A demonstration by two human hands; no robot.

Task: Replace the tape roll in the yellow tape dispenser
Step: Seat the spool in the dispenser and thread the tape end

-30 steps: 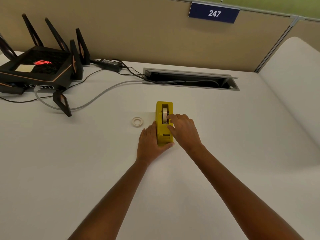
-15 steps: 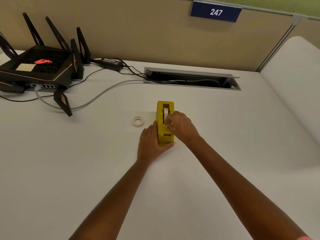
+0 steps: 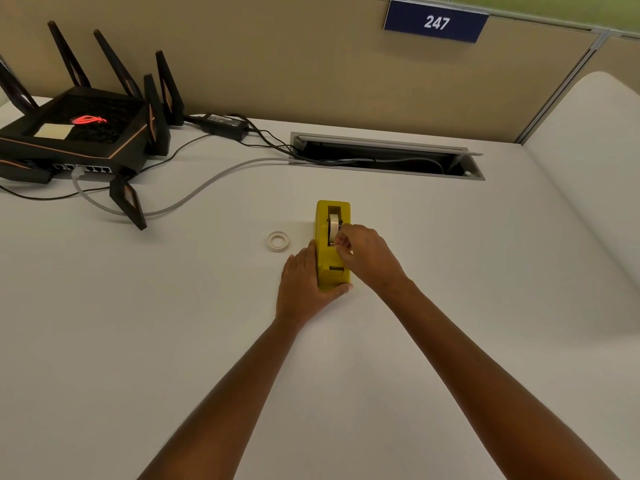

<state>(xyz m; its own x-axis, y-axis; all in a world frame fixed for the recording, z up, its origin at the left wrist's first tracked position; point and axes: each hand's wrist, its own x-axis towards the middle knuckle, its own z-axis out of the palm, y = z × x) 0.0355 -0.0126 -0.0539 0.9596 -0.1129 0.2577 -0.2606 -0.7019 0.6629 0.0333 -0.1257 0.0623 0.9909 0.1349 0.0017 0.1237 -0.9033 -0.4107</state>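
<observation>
The yellow tape dispenser (image 3: 325, 268) stands lengthwise on the white desk (image 3: 173, 341), its cutter end toward me. A cream tape roll (image 3: 334, 225) sits upright in its slot. My left hand (image 3: 303, 284) wraps the dispenser's near left side and front corner and holds it. My right hand (image 3: 369, 254) reaches in from the right, its fingertips pinched at the near edge of the roll. A second, thin whitish tape ring (image 3: 278, 241) lies flat on the desk just left of the dispenser.
A black router (image 3: 74, 133) with tall antennas sits at the back left, with a grey cable (image 3: 207, 183) and black wires trailing to an open cable slot (image 3: 384, 161) behind the dispenser. A beige partition (image 3: 311, 64) bearing a "247" sign (image 3: 435, 22) closes the back.
My right hand has shifted from lying over the dispenser's right side to pinching at the roll with its fingertips. My left hand and the dispenser have stayed put.
</observation>
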